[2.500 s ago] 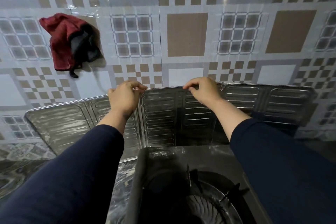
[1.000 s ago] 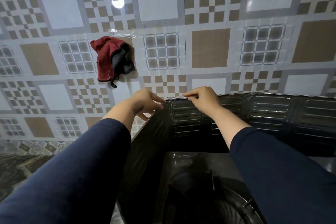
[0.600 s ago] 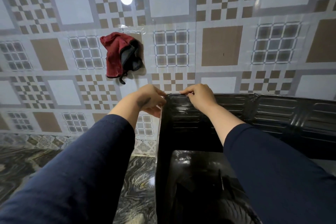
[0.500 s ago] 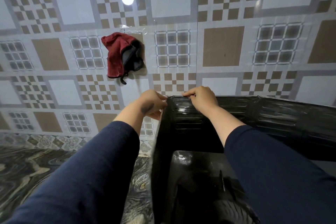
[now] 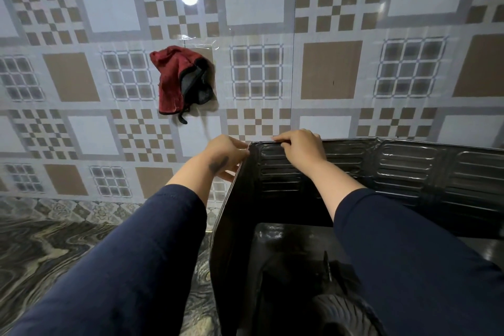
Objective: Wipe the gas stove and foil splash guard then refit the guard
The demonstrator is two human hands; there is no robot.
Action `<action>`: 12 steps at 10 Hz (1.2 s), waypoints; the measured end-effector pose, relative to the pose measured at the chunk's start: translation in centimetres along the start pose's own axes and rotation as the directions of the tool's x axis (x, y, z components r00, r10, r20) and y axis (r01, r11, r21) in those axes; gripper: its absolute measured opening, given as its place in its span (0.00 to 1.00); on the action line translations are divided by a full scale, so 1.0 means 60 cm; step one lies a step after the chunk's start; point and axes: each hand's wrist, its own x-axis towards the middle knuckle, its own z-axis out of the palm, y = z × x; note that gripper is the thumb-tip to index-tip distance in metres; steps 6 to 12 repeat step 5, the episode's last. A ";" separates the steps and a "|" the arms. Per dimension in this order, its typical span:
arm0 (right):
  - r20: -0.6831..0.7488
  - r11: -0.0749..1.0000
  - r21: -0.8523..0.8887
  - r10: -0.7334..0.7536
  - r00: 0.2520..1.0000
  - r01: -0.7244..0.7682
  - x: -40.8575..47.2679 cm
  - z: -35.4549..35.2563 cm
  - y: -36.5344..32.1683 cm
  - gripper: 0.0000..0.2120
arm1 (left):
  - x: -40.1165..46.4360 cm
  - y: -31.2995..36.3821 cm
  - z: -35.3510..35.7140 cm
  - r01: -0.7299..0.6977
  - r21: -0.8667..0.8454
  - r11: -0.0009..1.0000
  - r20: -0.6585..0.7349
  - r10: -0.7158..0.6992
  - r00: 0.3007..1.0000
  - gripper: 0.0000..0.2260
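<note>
The ribbed foil splash guard (image 5: 409,169) stands upright around the back and left side of the black gas stove (image 5: 294,248). Its left panel is folded forward along the stove's left edge and looks dark. My left hand (image 5: 227,154) grips the guard at its top left corner, from the outer side. My right hand (image 5: 302,146) pinches the top rim of the back panel just right of that corner. Part of a burner grate (image 5: 338,314) shows at the bottom, between my dark blue sleeves.
A red and black cloth (image 5: 181,80) hangs on the patterned tiled wall (image 5: 330,71), above and left of my hands. A dark marbled countertop (image 5: 41,259) stretches to the left of the stove.
The guard's left panel has swung forward from a flat spread to a fold along the stove's left side. Both hands have stayed on its top edge, and my view has shifted left.
</note>
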 end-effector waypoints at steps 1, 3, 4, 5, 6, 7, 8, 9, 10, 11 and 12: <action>-0.013 1.000 0.001 -0.022 1.000 0.022 -0.006 -0.008 -0.004 0.14 | -0.006 -0.001 -0.003 0.019 0.029 0.999 -0.001 -0.019 1.000 0.22; 0.003 1.000 0.000 -0.026 1.000 0.026 -0.011 -0.010 -0.015 0.15 | -0.010 -0.005 -0.010 0.035 0.133 0.991 0.009 -0.036 0.999 0.22; 0.019 1.000 0.028 0.014 1.000 -0.014 -0.017 -0.018 -0.021 0.15 | -0.009 -0.006 -0.009 0.012 0.221 0.975 -0.014 -0.009 1.000 0.21; 0.028 0.999 0.006 -0.032 0.999 0.032 -0.036 -0.038 -0.030 0.18 | -0.019 0.001 -0.007 -0.011 0.303 0.953 -0.047 0.026 0.999 0.23; 0.028 0.999 0.006 -0.032 0.999 0.032 -0.036 -0.038 -0.030 0.18 | -0.019 0.001 -0.007 -0.011 0.303 0.953 -0.047 0.026 0.999 0.23; 0.028 0.999 0.006 -0.032 0.999 0.032 -0.036 -0.038 -0.030 0.18 | -0.019 0.001 -0.007 -0.011 0.303 0.953 -0.047 0.026 0.999 0.23; 0.028 0.999 0.006 -0.032 0.999 0.032 -0.036 -0.038 -0.030 0.18 | -0.019 0.001 -0.007 -0.011 0.303 0.953 -0.047 0.026 0.999 0.23; 0.028 0.999 0.006 -0.032 0.999 0.032 -0.036 -0.038 -0.030 0.18 | -0.019 0.001 -0.007 -0.011 0.303 0.953 -0.047 0.026 0.999 0.23; 0.028 0.999 0.006 -0.032 0.999 0.032 -0.036 -0.038 -0.030 0.18 | -0.019 0.001 -0.007 -0.011 0.303 0.953 -0.047 0.026 0.999 0.23; 0.028 0.999 0.006 -0.032 0.999 0.032 -0.036 -0.038 -0.030 0.18 | -0.019 0.001 -0.007 -0.011 0.303 0.953 -0.047 0.026 0.999 0.23; 0.028 0.999 0.006 -0.032 0.999 0.032 -0.036 -0.038 -0.030 0.18 | -0.019 0.001 -0.007 -0.011 0.303 0.953 -0.047 0.026 0.999 0.23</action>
